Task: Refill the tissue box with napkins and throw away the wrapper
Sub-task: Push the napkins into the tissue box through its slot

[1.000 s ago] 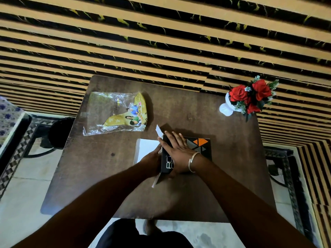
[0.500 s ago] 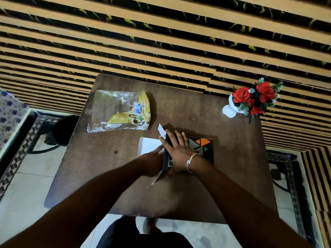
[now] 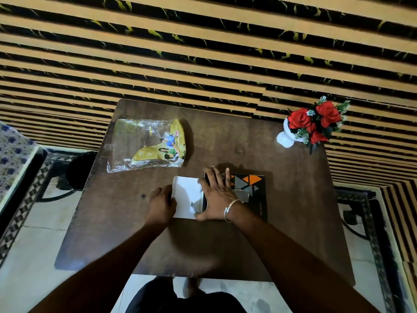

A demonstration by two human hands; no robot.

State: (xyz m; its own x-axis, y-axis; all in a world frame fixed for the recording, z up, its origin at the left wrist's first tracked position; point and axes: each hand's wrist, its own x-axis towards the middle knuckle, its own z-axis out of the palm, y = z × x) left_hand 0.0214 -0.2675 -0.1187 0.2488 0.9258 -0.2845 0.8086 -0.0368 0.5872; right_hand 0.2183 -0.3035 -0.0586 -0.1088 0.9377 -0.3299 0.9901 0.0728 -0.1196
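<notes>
A black tissue box point(image 3: 255, 195) with orange and grey triangles lies flat on the brown table point(image 3: 282, 233). A white stack of napkins point(image 3: 186, 195) sticks out of its left end. My right hand point(image 3: 217, 195) lies flat, fingers spread, over the box's left part. My left hand point(image 3: 160, 205) rests against the left edge of the napkin stack. The empty clear and yellow wrapper point(image 3: 147, 146) lies at the table's back left, away from both hands.
A white vase with red roses point(image 3: 311, 123) stands at the table's back right corner. A dark round bin point(image 3: 80, 169) sits on the floor left of the table. A striped wall rises behind. My legs show below the front edge.
My left hand has slid left from the box opening to the outer edge of the napkin stack, so more white stack shows. My right hand stays on the box.
</notes>
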